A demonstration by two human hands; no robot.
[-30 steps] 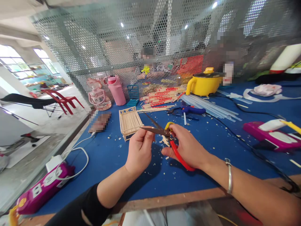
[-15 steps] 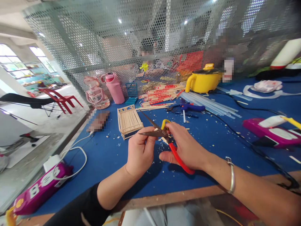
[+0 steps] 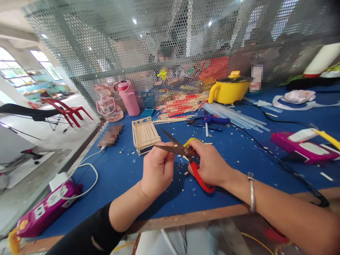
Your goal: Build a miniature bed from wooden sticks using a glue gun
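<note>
My right hand (image 3: 211, 163) grips a pair of scissors (image 3: 188, 151) with one red and one yellow handle. The dark blades are spread apart and point left, the lower one passing over the fingers of my left hand (image 3: 156, 166). That hand is closed in a pinch beside the blades; a small pale bit shows near its fingertips, but what it holds is mostly hidden. Just beyond my left hand stands a small rack-like model of wooden sticks (image 3: 146, 135). Pale wood chips (image 3: 186, 173) lie scattered beneath the scissors.
Behind lie a pile of wooden sticks with red wrappers (image 3: 180, 106), a blue glue gun (image 3: 216, 120) and clear glue sticks (image 3: 239, 117). A yellow pot (image 3: 230, 92), pink bottle (image 3: 129, 99) and perforated metal screen (image 3: 119, 46) stand farther back. Purple power strips (image 3: 49, 209) flank the blue table (image 3: 111, 187).
My right hand has closed its fingers more around the scissors, and the red handle has swung up a little toward the hand. My left hand stays almost in place.
</note>
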